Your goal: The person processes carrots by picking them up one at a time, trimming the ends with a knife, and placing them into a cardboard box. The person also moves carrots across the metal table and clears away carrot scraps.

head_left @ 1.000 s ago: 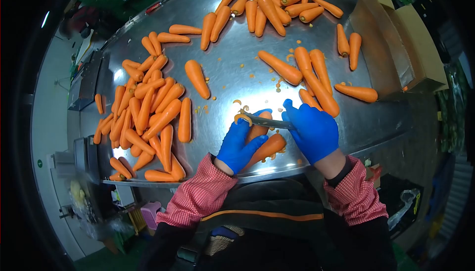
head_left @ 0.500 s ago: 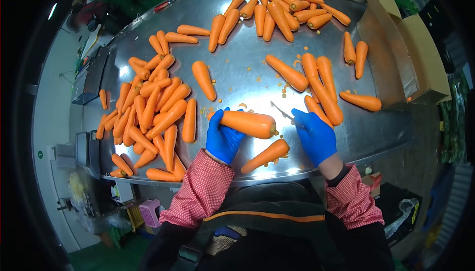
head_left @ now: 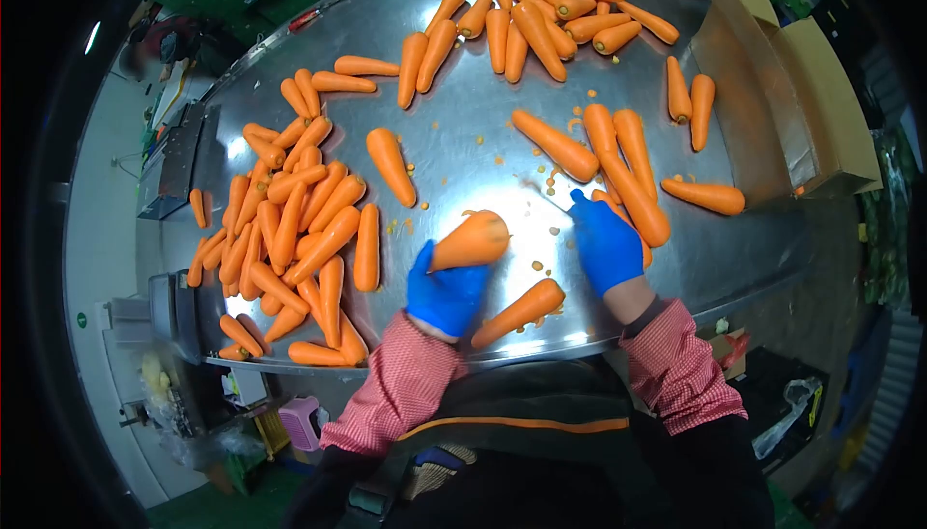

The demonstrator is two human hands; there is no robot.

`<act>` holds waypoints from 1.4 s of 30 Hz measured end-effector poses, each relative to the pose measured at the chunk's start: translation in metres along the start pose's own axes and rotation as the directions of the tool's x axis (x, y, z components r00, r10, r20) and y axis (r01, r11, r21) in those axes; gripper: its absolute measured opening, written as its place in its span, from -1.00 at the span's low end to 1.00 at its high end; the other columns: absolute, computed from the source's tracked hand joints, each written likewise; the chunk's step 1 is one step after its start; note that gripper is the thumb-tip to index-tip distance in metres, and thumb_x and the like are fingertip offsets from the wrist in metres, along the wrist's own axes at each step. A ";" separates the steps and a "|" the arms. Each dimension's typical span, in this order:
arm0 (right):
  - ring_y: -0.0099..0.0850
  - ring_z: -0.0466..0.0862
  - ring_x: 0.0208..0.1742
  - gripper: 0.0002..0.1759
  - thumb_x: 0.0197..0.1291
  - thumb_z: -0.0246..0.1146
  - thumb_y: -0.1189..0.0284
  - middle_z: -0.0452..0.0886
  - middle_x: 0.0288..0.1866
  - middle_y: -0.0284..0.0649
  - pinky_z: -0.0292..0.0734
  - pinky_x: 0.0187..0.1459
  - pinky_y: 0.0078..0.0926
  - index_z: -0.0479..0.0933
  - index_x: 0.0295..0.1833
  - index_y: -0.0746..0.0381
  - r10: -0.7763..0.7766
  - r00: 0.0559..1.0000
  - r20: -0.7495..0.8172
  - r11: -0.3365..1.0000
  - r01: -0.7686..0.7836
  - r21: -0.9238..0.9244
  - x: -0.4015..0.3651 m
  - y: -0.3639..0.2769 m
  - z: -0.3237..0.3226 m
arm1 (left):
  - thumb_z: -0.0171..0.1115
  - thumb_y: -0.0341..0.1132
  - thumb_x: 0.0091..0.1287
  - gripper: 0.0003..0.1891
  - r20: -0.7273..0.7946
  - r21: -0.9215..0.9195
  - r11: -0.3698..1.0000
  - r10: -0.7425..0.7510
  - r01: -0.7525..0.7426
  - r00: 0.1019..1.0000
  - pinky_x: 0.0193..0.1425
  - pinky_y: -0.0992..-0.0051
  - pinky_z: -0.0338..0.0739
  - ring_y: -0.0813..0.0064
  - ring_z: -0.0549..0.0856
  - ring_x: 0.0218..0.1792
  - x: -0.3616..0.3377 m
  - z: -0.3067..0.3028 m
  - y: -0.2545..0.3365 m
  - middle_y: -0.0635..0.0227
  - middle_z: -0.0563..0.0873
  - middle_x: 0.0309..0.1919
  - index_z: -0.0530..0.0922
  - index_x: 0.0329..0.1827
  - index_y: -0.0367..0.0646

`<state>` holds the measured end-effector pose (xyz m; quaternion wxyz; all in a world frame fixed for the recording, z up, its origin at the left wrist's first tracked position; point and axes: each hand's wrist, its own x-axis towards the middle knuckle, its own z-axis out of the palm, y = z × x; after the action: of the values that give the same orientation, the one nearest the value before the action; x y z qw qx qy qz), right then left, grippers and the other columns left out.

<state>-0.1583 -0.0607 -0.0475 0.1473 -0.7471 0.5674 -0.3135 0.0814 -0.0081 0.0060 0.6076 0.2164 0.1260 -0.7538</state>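
My left hand (head_left: pixel 446 295), in a blue glove, is closed around the narrow end of a large carrot (head_left: pixel 471 241). The carrot's thick end points up and to the right, slightly blurred. In my right hand (head_left: pixel 608 247), also gloved in blue, is a small knife (head_left: pixel 550 200). Its thin blade points up and left, smeared by motion and apart from the carrot; the handle is hidden in my fist. A single carrot (head_left: pixel 521 313) lies on the metal table between my hands, near the front edge. Small carrot trimmings (head_left: pixel 538 265) are scattered around it.
A big heap of carrots (head_left: pixel 290 230) covers the left side of the metal table (head_left: pixel 454 148). More carrots (head_left: pixel 536 32) lie at the far side, and several (head_left: pixel 628 177) rest just beyond my right hand. An opened cardboard box (head_left: pixel 821 104) stands at the right edge.
The carrot in my left hand has turned so its thick end tilts upward and away, and the left hand has rotated with it. My right hand has moved slightly up and left with the knife.
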 end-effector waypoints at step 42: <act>-0.33 0.66 -0.37 -0.80 0.18 0.22 0.36 0.60 -0.39 -0.25 0.56 -0.40 -0.44 0.56 -0.09 0.14 -0.186 0.946 0.267 0.946 0.246 -0.213 0.022 -0.094 -0.059 | 0.36 -0.45 0.22 -0.44 0.113 0.976 -0.200 0.133 -0.085 0.985 0.23 0.43 0.49 0.42 0.60 0.11 -0.017 0.006 -0.009 0.24 0.57 0.14 0.37 0.29 -0.25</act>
<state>-0.1213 -0.0442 0.0584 0.0876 -0.8502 0.4932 -0.1621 0.0746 0.0061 0.0191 0.2808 0.6271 -0.5096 -0.5179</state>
